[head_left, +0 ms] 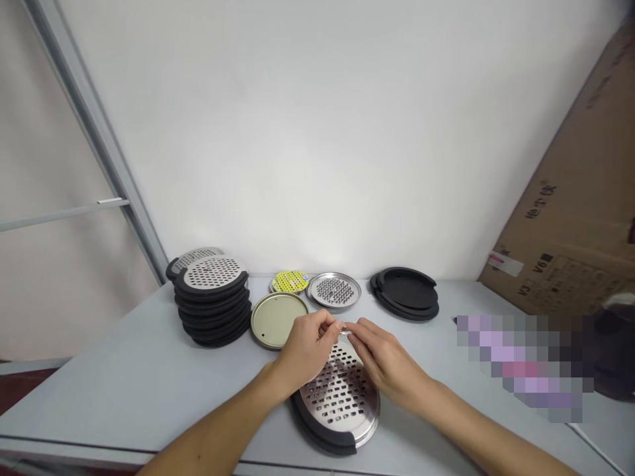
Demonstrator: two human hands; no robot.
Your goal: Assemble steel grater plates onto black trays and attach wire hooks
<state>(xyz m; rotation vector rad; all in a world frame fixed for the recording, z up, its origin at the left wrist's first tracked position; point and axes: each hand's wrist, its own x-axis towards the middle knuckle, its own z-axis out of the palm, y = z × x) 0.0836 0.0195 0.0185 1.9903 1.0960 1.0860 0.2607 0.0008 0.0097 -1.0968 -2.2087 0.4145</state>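
- Our left hand [317, 337] pinches a small shiny piece [343, 329], too small to identify, over the far edge of the perforated grater disc [341, 390]; a slip of the fingertips could drop it through or under that disc.
- Our right hand [374, 347] meets the piece with bent fingers; we cannot tell whether it grips or only touches, and uneven pressure between the hands might flick the piece away.
- The grater disc sits in a black crescent rim [322, 423] along its near left side; a wrist bearing down could tip or slide both.
- Left of the grater disc, the tall stack of black-rimmed graters [213, 301] might topple if our left elbow swung out.
- Just beyond it, to the left, the pale green round plate [279, 320] lies near our left knuckles and could get nudged.
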